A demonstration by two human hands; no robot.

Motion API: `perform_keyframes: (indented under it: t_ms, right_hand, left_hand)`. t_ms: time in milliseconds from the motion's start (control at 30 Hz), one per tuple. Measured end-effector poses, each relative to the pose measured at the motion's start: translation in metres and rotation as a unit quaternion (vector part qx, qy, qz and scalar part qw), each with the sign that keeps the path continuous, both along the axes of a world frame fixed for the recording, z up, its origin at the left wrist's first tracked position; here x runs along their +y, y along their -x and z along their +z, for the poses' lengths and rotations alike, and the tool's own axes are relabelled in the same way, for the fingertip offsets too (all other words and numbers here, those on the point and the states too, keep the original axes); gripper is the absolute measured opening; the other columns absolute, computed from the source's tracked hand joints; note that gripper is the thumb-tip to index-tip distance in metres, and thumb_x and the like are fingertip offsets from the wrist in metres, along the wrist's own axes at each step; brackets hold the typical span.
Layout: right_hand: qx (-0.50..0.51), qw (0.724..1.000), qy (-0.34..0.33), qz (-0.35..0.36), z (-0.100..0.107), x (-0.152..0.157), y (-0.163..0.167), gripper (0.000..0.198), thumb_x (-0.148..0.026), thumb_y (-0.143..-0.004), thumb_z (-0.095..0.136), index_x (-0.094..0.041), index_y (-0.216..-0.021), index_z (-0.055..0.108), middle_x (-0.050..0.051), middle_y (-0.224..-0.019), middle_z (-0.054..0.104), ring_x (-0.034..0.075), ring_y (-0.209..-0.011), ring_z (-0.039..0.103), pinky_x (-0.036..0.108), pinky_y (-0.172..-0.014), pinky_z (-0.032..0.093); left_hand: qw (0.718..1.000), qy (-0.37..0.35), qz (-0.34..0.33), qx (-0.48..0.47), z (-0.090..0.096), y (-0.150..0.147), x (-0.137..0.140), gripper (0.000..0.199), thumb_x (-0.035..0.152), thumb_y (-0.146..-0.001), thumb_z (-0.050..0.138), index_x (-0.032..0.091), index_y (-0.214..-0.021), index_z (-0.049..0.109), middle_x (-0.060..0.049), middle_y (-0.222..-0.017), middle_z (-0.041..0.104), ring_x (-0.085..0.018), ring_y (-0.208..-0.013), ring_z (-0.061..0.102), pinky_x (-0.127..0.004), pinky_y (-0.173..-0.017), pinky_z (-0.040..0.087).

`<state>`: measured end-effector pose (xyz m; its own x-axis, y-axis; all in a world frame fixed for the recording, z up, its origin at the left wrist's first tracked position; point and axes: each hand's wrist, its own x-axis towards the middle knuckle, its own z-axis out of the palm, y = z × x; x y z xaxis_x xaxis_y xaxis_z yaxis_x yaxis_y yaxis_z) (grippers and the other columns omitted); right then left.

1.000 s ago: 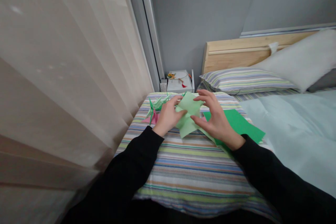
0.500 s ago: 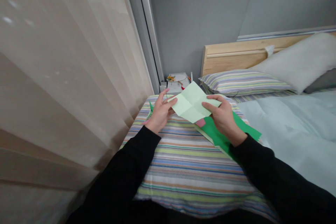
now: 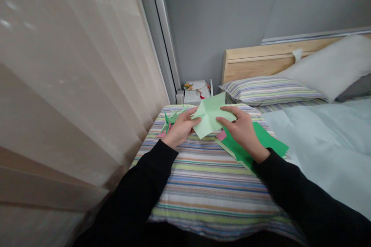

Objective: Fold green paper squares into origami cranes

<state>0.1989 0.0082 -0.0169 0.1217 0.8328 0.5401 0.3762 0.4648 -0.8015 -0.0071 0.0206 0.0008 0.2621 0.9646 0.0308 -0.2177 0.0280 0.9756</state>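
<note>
A creased sheet of light green paper (image 3: 211, 114) is held up between my two hands over the striped cloth (image 3: 199, 179). My left hand (image 3: 181, 126) pinches its left corner, thumb on top and fingers behind. On the other side my right hand (image 3: 239, 127) grips the right corner between thumb and fingers. The paper bends along crossing fold lines, its sides drawn inward. Beneath my right hand lie dark green sheets (image 3: 268, 139) with a small pink piece of paper (image 3: 222, 135) at their left corner. Folded green paper figures (image 3: 168, 120) sit just beyond my left hand.
Behind the cloth-covered surface stands a small white table (image 3: 195, 92) with small coloured items on it. A curtain (image 3: 87, 65) hangs along the left. To the right are a bed with a pale blue cover (image 3: 324, 135), a striped pillow (image 3: 272, 90) and a wooden headboard (image 3: 252, 61).
The light green paper has turned and bent along its creases, shifting slightly left. My right hand has moved a little left, and my left fingers have closed in on the corner.
</note>
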Motion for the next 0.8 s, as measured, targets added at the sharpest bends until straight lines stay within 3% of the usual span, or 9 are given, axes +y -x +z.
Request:
perform_keyframes:
  t_ms: [100,200,300,400,467,567,667,733,800]
  right_hand:
    - [-0.008,1.0,-0.021,-0.005,0.001,-0.001,0.0,0.029,-0.039,-0.08,0.075,-0.019,-0.101,0.077,0.012,-0.101,0.077,0.029,-0.092,0.069,0.048,-0.084,0.054]
    - [-0.006,1.0,-0.024,-0.006,-0.001,0.001,-0.001,0.024,-0.037,-0.081,0.075,-0.02,-0.098,0.076,0.01,-0.098,0.077,0.029,-0.092,0.069,0.049,-0.088,0.053]
    - [-0.048,0.997,-0.062,-0.027,-0.005,0.004,-0.003,0.022,-0.038,-0.081,0.075,-0.022,-0.096,0.076,0.013,-0.117,0.073,0.032,-0.108,0.066,0.054,-0.095,0.051]
    - [-0.127,0.984,-0.114,-0.054,-0.008,0.003,-0.002,0.026,-0.039,-0.081,0.078,-0.022,-0.101,0.076,0.015,-0.146,0.059,0.039,-0.136,0.051,0.064,-0.11,0.038]
    - [-0.167,0.979,-0.109,-0.037,-0.007,-0.001,0.002,0.034,-0.041,-0.083,0.077,-0.023,-0.111,0.075,0.016,-0.146,0.061,0.04,-0.137,0.051,0.068,-0.113,0.031]
    - [-0.142,0.987,-0.045,0.057,-0.001,-0.009,0.008,0.048,-0.046,-0.085,0.075,-0.021,-0.126,0.069,0.014,-0.123,0.075,0.035,-0.115,0.068,0.059,-0.104,0.046]
    - [-0.055,0.989,0.03,0.133,0.004,-0.016,0.011,0.038,-0.049,-0.087,0.071,-0.02,-0.111,0.073,0.008,-0.093,0.079,0.026,-0.081,0.072,0.04,-0.074,0.055]
    - [0.018,0.983,0.079,0.168,0.006,-0.016,0.012,0.032,-0.051,-0.085,0.071,-0.019,-0.088,0.072,0.003,-0.074,0.073,0.019,-0.062,0.064,0.032,-0.058,0.049]
    - [0.108,0.965,0.138,0.193,0.007,-0.015,0.013,0.034,-0.051,-0.08,0.075,-0.019,-0.076,0.066,0.001,-0.063,0.067,0.015,-0.052,0.056,0.028,-0.048,0.042]
  left_hand:
    - [0.999,-0.017,0.032,0.015,-0.003,-0.003,-0.002,0.037,0.03,-0.078,0.082,0.015,-0.11,0.074,-0.011,-0.109,0.078,-0.024,-0.09,0.073,-0.034,-0.077,0.06]
    - [0.999,-0.012,0.044,-0.017,-0.004,-0.005,-0.002,0.039,0.033,-0.082,0.08,0.015,-0.115,0.071,-0.013,-0.116,0.077,-0.027,-0.099,0.073,-0.039,-0.088,0.06]
    - [0.998,0.005,0.036,-0.055,-0.003,-0.004,0.001,0.039,0.033,-0.083,0.079,0.014,-0.116,0.07,-0.014,-0.116,0.077,-0.026,-0.097,0.074,-0.041,-0.091,0.06]
    - [0.997,-0.003,0.036,-0.069,-0.003,-0.004,0.002,0.04,0.033,-0.079,0.082,0.012,-0.111,0.07,-0.013,-0.11,0.078,-0.025,-0.093,0.074,-0.038,-0.088,0.06]
    - [0.998,-0.014,0.026,-0.06,-0.002,-0.004,0.001,0.042,0.036,-0.075,0.086,0.012,-0.107,0.071,-0.013,-0.104,0.079,-0.025,-0.09,0.074,-0.037,-0.084,0.06]
    - [0.999,-0.029,-0.023,-0.024,-0.001,-0.005,-0.003,0.048,0.044,-0.071,0.088,0.011,-0.101,0.072,-0.011,-0.096,0.079,-0.024,-0.083,0.073,-0.033,-0.075,0.058]
    - [0.996,-0.072,-0.049,0.02,0.001,-0.003,-0.006,0.048,0.049,-0.069,0.088,0.012,-0.094,0.073,-0.01,-0.089,0.077,-0.023,-0.077,0.071,-0.031,-0.068,0.054]
    - [0.989,-0.138,0.003,0.055,0.004,-0.002,-0.005,0.043,0.047,-0.07,0.086,0.013,-0.093,0.072,-0.009,-0.091,0.076,-0.023,-0.082,0.07,-0.031,-0.071,0.053]
    - [0.971,-0.206,0.088,0.082,0.007,0.0,-0.005,0.041,0.042,-0.074,0.084,0.016,-0.103,0.071,-0.009,-0.102,0.074,-0.023,-0.094,0.068,-0.03,-0.079,0.053]
